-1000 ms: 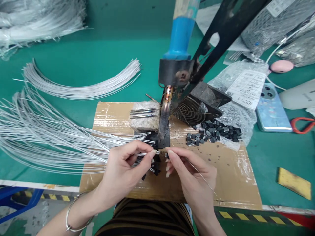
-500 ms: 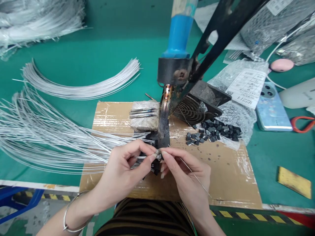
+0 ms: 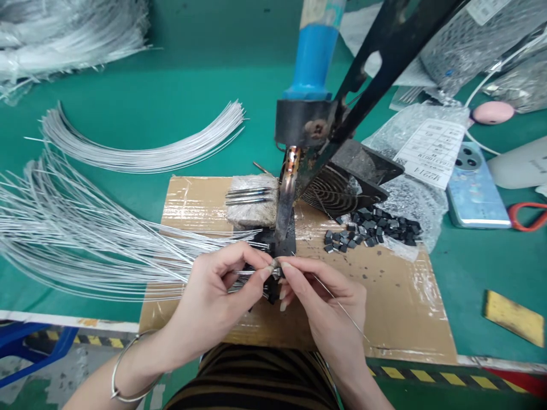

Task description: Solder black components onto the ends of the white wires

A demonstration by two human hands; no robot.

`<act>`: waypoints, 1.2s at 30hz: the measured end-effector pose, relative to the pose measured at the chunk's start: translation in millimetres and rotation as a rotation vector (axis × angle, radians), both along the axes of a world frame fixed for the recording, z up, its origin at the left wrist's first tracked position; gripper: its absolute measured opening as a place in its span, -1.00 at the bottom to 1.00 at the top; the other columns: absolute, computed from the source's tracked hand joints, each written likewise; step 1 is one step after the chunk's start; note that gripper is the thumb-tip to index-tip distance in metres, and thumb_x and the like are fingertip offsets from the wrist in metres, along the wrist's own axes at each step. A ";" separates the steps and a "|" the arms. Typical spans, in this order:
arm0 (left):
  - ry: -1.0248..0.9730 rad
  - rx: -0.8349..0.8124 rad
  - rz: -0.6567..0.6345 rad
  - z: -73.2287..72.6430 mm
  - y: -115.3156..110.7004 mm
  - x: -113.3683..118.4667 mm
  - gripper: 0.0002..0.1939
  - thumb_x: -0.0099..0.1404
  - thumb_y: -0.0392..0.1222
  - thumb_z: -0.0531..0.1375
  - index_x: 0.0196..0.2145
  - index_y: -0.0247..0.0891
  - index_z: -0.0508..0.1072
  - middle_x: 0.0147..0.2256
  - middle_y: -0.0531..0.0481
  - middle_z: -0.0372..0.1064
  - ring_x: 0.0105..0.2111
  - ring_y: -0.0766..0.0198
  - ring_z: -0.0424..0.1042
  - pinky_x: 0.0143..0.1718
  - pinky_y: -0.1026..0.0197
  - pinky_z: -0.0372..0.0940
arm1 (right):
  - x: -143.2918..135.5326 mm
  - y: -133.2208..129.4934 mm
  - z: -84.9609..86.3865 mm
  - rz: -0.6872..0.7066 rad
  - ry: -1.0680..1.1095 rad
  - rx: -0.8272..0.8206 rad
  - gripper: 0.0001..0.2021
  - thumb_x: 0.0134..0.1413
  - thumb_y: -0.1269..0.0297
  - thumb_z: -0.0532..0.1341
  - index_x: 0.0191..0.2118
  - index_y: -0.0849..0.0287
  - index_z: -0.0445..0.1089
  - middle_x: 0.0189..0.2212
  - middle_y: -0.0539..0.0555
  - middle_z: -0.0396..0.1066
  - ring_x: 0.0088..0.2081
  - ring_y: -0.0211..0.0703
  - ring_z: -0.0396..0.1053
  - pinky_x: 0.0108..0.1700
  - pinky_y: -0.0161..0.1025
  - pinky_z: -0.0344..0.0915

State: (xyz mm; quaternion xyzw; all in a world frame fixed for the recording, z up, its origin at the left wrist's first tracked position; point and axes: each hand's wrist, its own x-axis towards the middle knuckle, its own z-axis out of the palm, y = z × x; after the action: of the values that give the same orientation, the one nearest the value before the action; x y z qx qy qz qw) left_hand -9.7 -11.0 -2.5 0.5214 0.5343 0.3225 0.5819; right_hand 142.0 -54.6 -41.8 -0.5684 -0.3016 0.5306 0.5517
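My left hand (image 3: 226, 285) is closed in a pinch on a thin grey cable just below the tip of a soldering iron (image 3: 285, 199). Between the fingertips of both hands sits a small metal-faced connector (image 3: 277, 272), partly covered by them. My right hand (image 3: 327, 299) is closed too, its thumb and index finger meeting the left fingertips. A strand of solder wire (image 3: 342, 307) runs through it, with the tail slanting down across the palm side. Under the fingers is a dark fixture (image 3: 272, 293), mostly hidden.
A fan of loose cables (image 3: 106, 250) spreads left, with a curved cable bundle (image 3: 145, 154) behind. Black connector pieces (image 3: 376, 228) lie on the cardboard (image 3: 393, 307) near a black fan (image 3: 342, 182). Rightward are a phone (image 3: 476, 188), a yellow sponge (image 3: 513, 319) and red-handled tool (image 3: 527, 217).
Both hands keep almost the same pose and grip at the connector. The whole view has shifted very slightly, with the scene appearing a little further right.
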 end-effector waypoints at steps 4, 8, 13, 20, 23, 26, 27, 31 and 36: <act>0.002 0.008 0.020 0.0 -0.3 0.5 -0.86 0.27 -0.36 0.31 -0.43 -0.22 0.61 -0.41 -0.02 0.63 -0.38 0.25 0.57 -0.31 0.28 0.44 | -0.8 -1.6 -2.1 -0.005 -0.022 0.017 -0.94 0.19 0.22 0.47 -0.28 0.03 0.73 -0.55 -0.03 0.57 -0.61 -0.26 0.46 -0.57 -0.36 0.47; 0.005 -0.012 0.040 -2.8 0.2 2.4 -0.86 0.24 -0.37 0.31 -0.45 -0.23 0.60 -0.40 -0.02 0.64 -0.37 0.26 0.57 -0.30 0.29 0.44 | 1.6 -7.2 -6.8 0.032 -0.151 0.073 -0.86 0.36 0.23 0.35 -0.15 0.02 0.72 -0.48 -0.03 0.54 -0.52 -0.27 0.46 -0.47 -0.34 0.44; 0.028 -0.037 0.060 -6.5 3.5 4.2 -0.89 0.22 -0.35 0.32 -0.47 -0.25 0.59 -0.38 -0.04 0.63 -0.40 0.27 0.55 -0.36 0.30 0.40 | 5.5 -15.4 -10.2 0.056 -0.283 0.159 -0.65 0.56 0.19 0.02 0.12 0.04 0.56 -0.40 -0.03 0.42 -0.47 -0.23 0.38 -0.40 -0.27 0.37; 0.027 -0.007 0.081 -5.2 8.7 6.7 -0.87 0.20 -0.37 0.31 -0.48 -0.25 0.58 -0.40 -0.01 0.62 -0.40 0.32 0.51 -0.35 0.33 0.35 | 12.4 -14.7 -6.0 0.069 -0.528 0.190 -0.81 0.46 0.35 0.07 -0.26 0.06 0.29 -0.49 -0.10 0.26 -0.48 -0.25 0.24 -0.42 -0.29 0.20; 0.045 -0.019 0.089 -4.1 10.1 6.2 -0.89 0.20 -0.36 0.32 -0.47 -0.26 0.58 -0.38 -0.01 0.62 -0.41 0.32 0.50 -0.38 0.33 0.33 | 16.7 -11.6 -4.1 0.119 -0.568 0.257 -0.74 0.42 0.41 0.09 -0.38 0.07 0.20 -0.44 -0.06 0.25 -0.43 -0.24 0.24 -0.39 -0.29 0.21; 0.058 -0.034 0.088 -2.0 12.0 5.9 -0.90 0.20 -0.35 0.32 -0.48 -0.26 0.57 -0.39 0.00 0.62 -0.43 0.33 0.47 -0.39 0.33 0.30 | 17.5 -10.3 -1.9 0.121 -0.537 0.276 -0.79 0.41 0.45 0.15 -0.33 0.08 0.29 -0.20 0.04 0.48 -0.14 -0.18 0.48 -0.12 -0.26 0.39; 0.055 -0.035 0.087 -1.2 12.7 6.0 -0.89 0.20 -0.35 0.31 -0.48 -0.26 0.57 -0.39 0.00 0.62 -0.42 0.33 0.47 -0.39 0.33 0.30 | 17.0 -10.4 -1.3 0.119 -0.510 0.281 -0.80 0.40 0.46 0.18 -0.30 0.08 0.31 -0.09 0.07 0.53 -0.01 -0.15 0.51 0.00 -0.23 0.42; 0.048 -0.028 0.091 0.6 14.4 6.8 -0.90 0.22 -0.35 0.31 -0.45 -0.26 0.57 -0.40 0.02 0.61 -0.44 0.34 0.44 -0.40 0.33 0.28 | 13.1 -10.9 -0.5 0.099 -0.418 0.292 -0.81 0.36 0.52 0.24 -0.25 0.06 0.34 0.07 0.08 0.61 0.10 -0.14 0.58 0.11 -0.24 0.47; 0.058 -0.012 0.104 -1.4 16.5 7.4 -0.90 0.22 -0.35 0.32 -0.46 -0.26 0.55 -0.40 0.03 0.60 -0.47 0.36 0.40 -0.42 0.31 0.26 | 10.3 -6.5 -1.4 0.063 -0.450 0.310 -0.79 0.30 0.52 0.29 -0.30 0.07 0.36 0.01 0.08 0.67 0.03 -0.14 0.65 0.03 -0.30 0.53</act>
State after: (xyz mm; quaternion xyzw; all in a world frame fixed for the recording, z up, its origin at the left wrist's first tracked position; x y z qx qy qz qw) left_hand -2.3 5.5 -3.9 0.4986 0.5791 0.3339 0.5518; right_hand 152.3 -61.1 -43.2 -0.5713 -0.5118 0.3554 0.5342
